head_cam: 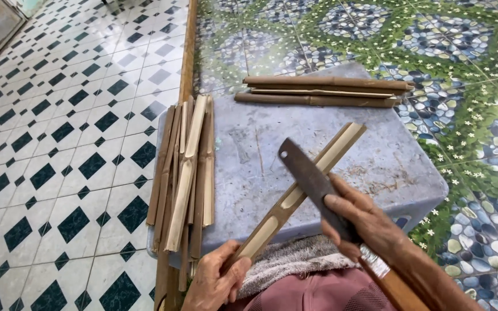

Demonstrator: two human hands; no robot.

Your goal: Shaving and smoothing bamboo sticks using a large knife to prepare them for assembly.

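My left hand grips the near end of a long split bamboo piece, which slants up and away over a grey block. My right hand holds a dark flat knife blade by its handle; the blade lies across the bamboo near its middle, edge against the split face. A wooden handle with a metal band shows below my right wrist.
A pile of split bamboo strips lies along the block's left edge. Several more bamboo pieces rest across its far edge. A grey towel covers my lap. Black-and-white tiles lie left, pebble-pattern tiles right.
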